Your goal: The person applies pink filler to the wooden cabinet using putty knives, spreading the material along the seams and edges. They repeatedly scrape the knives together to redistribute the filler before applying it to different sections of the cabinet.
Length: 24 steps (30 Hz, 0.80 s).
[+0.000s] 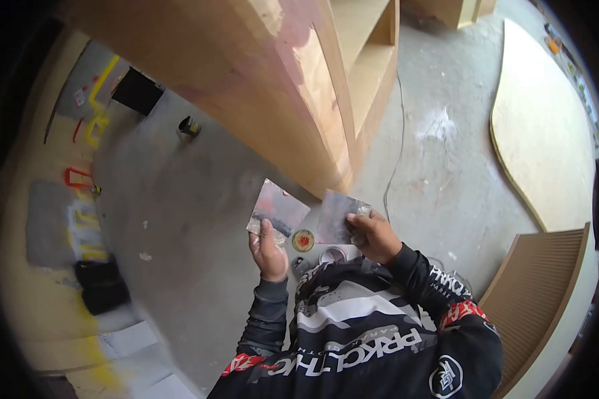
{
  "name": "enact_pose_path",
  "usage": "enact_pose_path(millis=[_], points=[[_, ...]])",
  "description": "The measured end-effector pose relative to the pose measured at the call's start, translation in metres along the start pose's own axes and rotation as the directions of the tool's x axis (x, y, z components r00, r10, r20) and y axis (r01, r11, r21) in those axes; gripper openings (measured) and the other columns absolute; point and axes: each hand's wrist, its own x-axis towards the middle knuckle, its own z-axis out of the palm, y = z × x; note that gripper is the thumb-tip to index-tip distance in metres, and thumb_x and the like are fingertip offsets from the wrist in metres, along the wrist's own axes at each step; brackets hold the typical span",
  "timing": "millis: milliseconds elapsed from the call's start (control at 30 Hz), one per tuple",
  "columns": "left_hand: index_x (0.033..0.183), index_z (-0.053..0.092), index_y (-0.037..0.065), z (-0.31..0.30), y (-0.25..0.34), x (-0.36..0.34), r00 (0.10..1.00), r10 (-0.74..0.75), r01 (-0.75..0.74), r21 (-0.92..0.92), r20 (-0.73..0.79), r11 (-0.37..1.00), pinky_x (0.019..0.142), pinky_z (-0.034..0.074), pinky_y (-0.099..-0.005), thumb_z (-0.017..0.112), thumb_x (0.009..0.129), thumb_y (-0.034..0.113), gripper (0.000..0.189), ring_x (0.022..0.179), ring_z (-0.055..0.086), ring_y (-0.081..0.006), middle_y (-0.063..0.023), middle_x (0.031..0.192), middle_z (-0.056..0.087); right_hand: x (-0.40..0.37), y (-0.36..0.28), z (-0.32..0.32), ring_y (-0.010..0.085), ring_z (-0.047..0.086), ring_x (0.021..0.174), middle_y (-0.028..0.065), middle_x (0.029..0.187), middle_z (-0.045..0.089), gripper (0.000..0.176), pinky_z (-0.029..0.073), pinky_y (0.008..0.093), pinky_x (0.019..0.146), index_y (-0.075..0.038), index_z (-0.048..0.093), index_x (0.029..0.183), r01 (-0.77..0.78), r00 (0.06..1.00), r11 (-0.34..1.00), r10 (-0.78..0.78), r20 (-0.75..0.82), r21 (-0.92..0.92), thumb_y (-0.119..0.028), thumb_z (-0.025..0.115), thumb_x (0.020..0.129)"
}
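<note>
My left hand (269, 254) is closed on a flat, square plate (281, 205) smeared with grey and pinkish paste, its thumb on the lower edge. Another smeared plate (336, 216), greyer and tilted beside the first, is gripped at its right edge by my right hand (374, 236). A narrow gap separates the two plates. Below them a small round tin (303, 240) with a red and yellowish top shows between my hands. Partly hidden by my shirt is a whitish round container (333, 254).
A wooden cabinet (273, 100) with pinkish patches stands just ahead. Right lie a curved pale board (546, 126) and a ribbed panel (536, 286). A cable (402, 126) crosses the floor. A dark can (189, 127) and black square (138, 92) are at left.
</note>
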Motion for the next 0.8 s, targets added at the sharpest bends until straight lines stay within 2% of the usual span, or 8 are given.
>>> enact_pose_path(millis=[133,267,300,400,467,667,700,800], points=[[0.129,0.05,-0.003,0.005,-0.008,-0.012,0.981,-0.074,0.034,0.213,0.18,0.976,0.102,0.039,-0.0356,0.047,0.103,0.028,0.041,0.116,0.053,-0.021,-0.0115,0.126,0.056,0.01,0.02,0.006,0.0178,0.064,0.097,0.0081,0.111,0.064,0.031,0.051,0.0356,0.09,-0.001,0.05,0.126,-0.047,0.999,0.996,0.047,-0.003,0.071,-0.008,0.054,0.096],[0.126,0.052,-0.004,-0.016,0.007,-0.004,0.87,-0.339,0.067,0.597,0.357,0.799,0.1,0.04,-0.0321,0.043,0.104,0.035,0.046,0.111,0.054,-0.0179,-0.0104,0.12,0.06,0.026,0.014,0.009,0.021,0.061,0.11,0.0095,0.125,0.061,0.038,0.048,0.0369,0.098,0.001,0.047,0.132,0.048,0.996,0.994,-0.054,0.067,0.095,-0.006,0.053,0.095],[0.125,0.054,-0.004,-0.024,0.003,-0.005,0.858,-0.398,0.115,0.634,0.325,0.765,0.099,0.04,-0.0317,0.044,0.104,0.037,0.047,0.11,0.054,-0.0174,-0.0103,0.118,0.06,0.039,0.012,0.003,0.0213,0.058,0.118,0.0108,0.133,0.057,0.042,0.045,0.037,0.102,0.001,0.046,0.134,0.137,0.98,0.978,-0.158,0.123,0.16,-0.006,0.054,0.093],[0.121,0.056,-0.002,-0.053,-0.013,-0.008,0.88,-0.379,0.084,0.693,0.285,0.716,0.085,0.044,-0.0285,0.042,0.104,0.041,0.048,0.093,0.055,-0.0133,-0.0055,0.105,0.062,0.099,0.017,-0.028,0.0189,0.06,0.107,0.0088,0.122,0.06,0.037,0.046,0.0357,0.096,-0.001,0.049,0.13,0.312,0.948,0.929,-0.319,0.005,0.199,-0.006,0.054,0.094],[0.122,0.056,-0.003,-0.069,-0.021,-0.014,0.903,-0.386,0.176,0.654,0.19,0.736,0.088,0.044,-0.0296,0.043,0.104,0.04,0.048,0.097,0.056,-0.0148,-0.0068,0.108,0.062,0.138,0.014,-0.04,0.0161,0.059,0.098,0.0065,0.112,0.062,0.032,0.046,0.0327,0.089,0.0,0.052,0.125,0.373,0.923,0.928,-0.37,-0.103,0.008,-0.006,0.054,0.094],[0.124,0.052,-0.004,-0.091,-0.02,-0.05,0.905,-0.425,0.354,0.505,0.028,0.787,0.096,0.045,-0.0338,0.045,0.104,0.034,0.044,0.107,0.058,-0.019,-0.0106,0.119,0.059,0.178,-0.003,-0.015,0.0139,0.058,0.092,0.0049,0.105,0.063,0.028,0.046,0.0306,0.085,0.001,0.057,0.12,0.486,0.851,0.874,-0.473,-0.227,0.0,-0.007,0.053,0.093],[0.124,0.052,-0.004,-0.097,-0.022,-0.056,0.899,-0.439,0.383,0.479,0.004,0.79,0.095,0.045,-0.0343,0.045,0.104,0.034,0.043,0.107,0.058,-0.0194,-0.011,0.119,0.059,0.185,-0.003,-0.017,0.0164,0.06,0.099,0.0096,0.115,0.064,0.034,0.046,0.032,0.09,0.0,0.054,0.126,0.45,0.857,0.888,-0.459,-0.236,-0.096,-0.006,0.054,0.093],[0.125,0.051,-0.004,-0.112,-0.025,-0.064,0.89,-0.454,0.423,0.455,-0.046,0.784,0.094,0.046,-0.0354,0.046,0.103,0.034,0.044,0.107,0.059,-0.0209,-0.0121,0.118,0.06,0.182,-0.002,0.013,0.0167,0.058,0.094,0.0082,0.106,0.064,0.035,0.045,0.0318,0.088,0.002,0.054,0.123,0.519,0.76,0.798,-0.594,-0.262,-0.305,-0.01,0.056,0.091]])
